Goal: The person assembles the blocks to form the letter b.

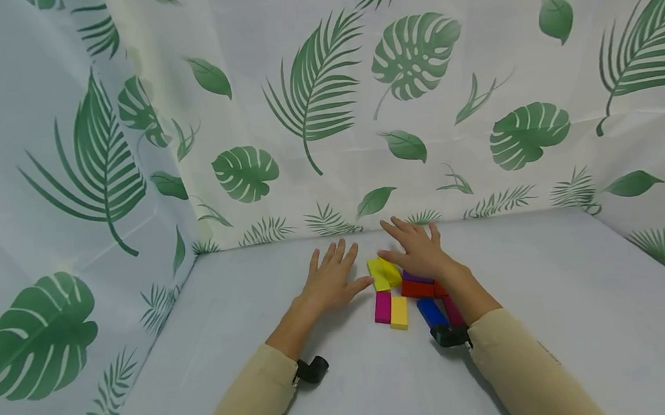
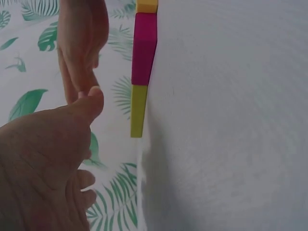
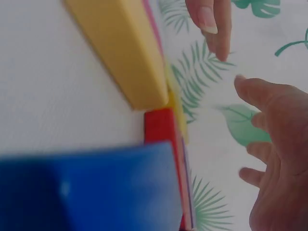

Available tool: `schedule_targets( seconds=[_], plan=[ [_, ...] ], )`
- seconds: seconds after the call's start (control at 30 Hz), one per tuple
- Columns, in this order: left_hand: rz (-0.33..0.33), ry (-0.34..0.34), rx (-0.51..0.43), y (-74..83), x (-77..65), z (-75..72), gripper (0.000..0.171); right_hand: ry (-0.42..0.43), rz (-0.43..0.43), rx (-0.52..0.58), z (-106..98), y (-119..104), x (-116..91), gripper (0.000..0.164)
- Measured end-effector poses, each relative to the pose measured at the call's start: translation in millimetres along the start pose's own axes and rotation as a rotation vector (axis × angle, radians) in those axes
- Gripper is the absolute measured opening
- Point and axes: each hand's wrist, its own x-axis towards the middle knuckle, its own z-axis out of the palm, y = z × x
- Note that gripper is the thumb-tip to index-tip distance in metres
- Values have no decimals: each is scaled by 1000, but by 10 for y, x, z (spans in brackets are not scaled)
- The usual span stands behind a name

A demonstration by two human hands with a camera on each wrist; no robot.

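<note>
A cluster of coloured blocks lies on the white table. My left hand [image 1: 330, 279] is just left of it with fingers spread, the thumb near a yellow block [image 1: 378, 274]. Over the far side of the cluster hovers my right hand [image 1: 419, 251], fingers spread, holding nothing and partly hiding a purple block [image 1: 416, 277]. Nearer lie a red block [image 1: 417, 289], a magenta block [image 1: 382, 308] beside another yellow block [image 1: 399, 313], and a blue block [image 1: 430, 312]. In the right wrist view, a red block [image 3: 160, 124] stands beyond a large blurred blue block [image 3: 110, 187].
The white table [image 1: 345, 386] meets a leaf-print curtain [image 1: 325, 105] at its back edge. More curtain [image 1: 65, 187] hangs along the left side. A small black camera [image 1: 312, 369] is on the left wrist, and another [image 1: 449, 336] on the right wrist overlaps the nearest blocks.
</note>
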Motion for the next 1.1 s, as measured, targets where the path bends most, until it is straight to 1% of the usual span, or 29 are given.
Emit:
schedule_targets(
  seconds=[0.13,0.23,0.4,0.5,0.6,0.73,0.9,1.03,1.1],
  plan=[
    [32,-45,-63,-2,17,13,76,-70,-10,15,46,48,4,73],
    [60,-79,-82,23,25,17,71,-128,-13,67,72,112,-21,71],
    [143,-134,-133,32,18,29,59,-190,14,131,108,150,-63,68],
    [190,-167,-137,19,17,59,52,-219,12,148,119,158,-79,67],
    [207,-189,-116,25,19,72,49,-252,12,165,119,174,-90,68],
    [195,-193,-92,44,12,50,48,-301,30,186,128,200,-92,69],
    [176,-157,-76,41,1,34,47,-333,27,210,152,226,-92,68],
    [177,-119,-96,21,-1,54,43,-339,12,211,169,237,-98,69],
    [173,-118,-107,8,-8,75,42,-354,15,217,180,240,-106,71]
  ],
)
